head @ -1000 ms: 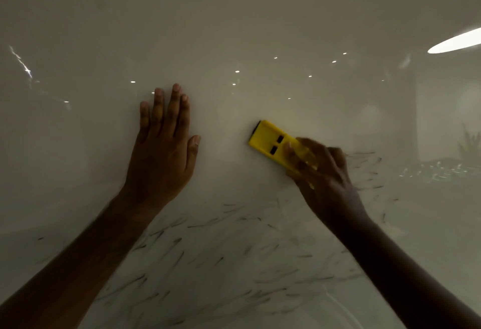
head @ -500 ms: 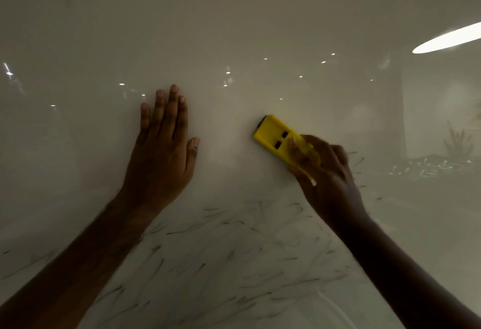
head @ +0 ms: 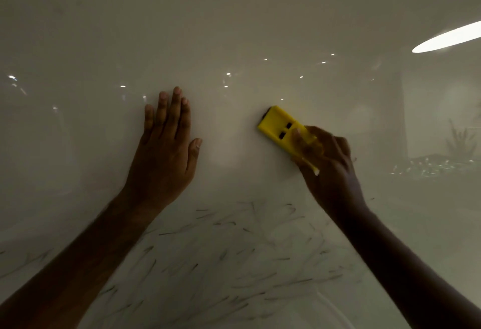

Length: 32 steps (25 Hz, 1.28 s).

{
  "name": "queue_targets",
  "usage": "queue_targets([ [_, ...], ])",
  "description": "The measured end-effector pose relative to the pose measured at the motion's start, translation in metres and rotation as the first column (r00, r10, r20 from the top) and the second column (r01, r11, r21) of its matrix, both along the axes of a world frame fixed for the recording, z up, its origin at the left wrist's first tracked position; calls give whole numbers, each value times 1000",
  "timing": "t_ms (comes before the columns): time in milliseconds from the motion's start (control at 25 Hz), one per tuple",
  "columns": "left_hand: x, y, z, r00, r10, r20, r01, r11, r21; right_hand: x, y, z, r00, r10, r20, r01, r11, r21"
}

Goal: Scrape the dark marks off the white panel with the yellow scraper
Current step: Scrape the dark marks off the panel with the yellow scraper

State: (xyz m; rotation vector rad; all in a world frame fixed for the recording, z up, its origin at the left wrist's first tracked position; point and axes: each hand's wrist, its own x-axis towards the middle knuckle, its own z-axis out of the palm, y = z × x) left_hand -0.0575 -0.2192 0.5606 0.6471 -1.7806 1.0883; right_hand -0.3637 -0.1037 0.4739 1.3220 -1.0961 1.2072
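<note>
The left hand (head: 166,156) lies flat on the glossy white panel (head: 234,29), fingers together and stretched toward 12 o'clock, holding nothing. At its 3 o'clock, well apart, the right hand (head: 328,167) grips the back end of the yellow scraper (head: 279,128), whose dark front edge points toward 10 o'clock against the panel. Thin dark marks (head: 234,263) scatter toward 6 o'clock, between the two forearms.
</note>
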Motion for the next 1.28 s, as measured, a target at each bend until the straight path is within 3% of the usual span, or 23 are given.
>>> queue_targets([
  [160, -8, 1, 0, 1000, 14, 2, -14, 1000, -11, -5, 1, -56, 978, -31, -206, 54, 993, 108],
  [280, -11, 2, 0, 1000, 15, 20, -15, 1000, -8, -42, 14, -64, 989, -69, -129, 81, 993, 87],
  [480, -19, 6, 2, 1000, 21, 22, -21, 1000, -4, -56, 15, -14, 992, -23, 123, 18, 999, 41],
  [720, -24, 6, 1, 1000, 15, 17, -15, 1000, -1, -66, 27, -67, 992, -73, -101, 85, 989, 119],
  [960, -34, 11, 1, 999, 26, 34, -27, 999, 18, -89, 30, -21, 985, -60, 160, 52, 997, 57],
  [1160, -41, 13, 2, 999, 18, 45, -19, 1000, 14, -79, 28, -50, 996, -80, -34, 83, 992, 99],
  [1280, -41, 13, 3, 998, 21, 58, -22, 1000, 8, -100, 39, -65, 994, -107, 18, 105, 988, 111],
])
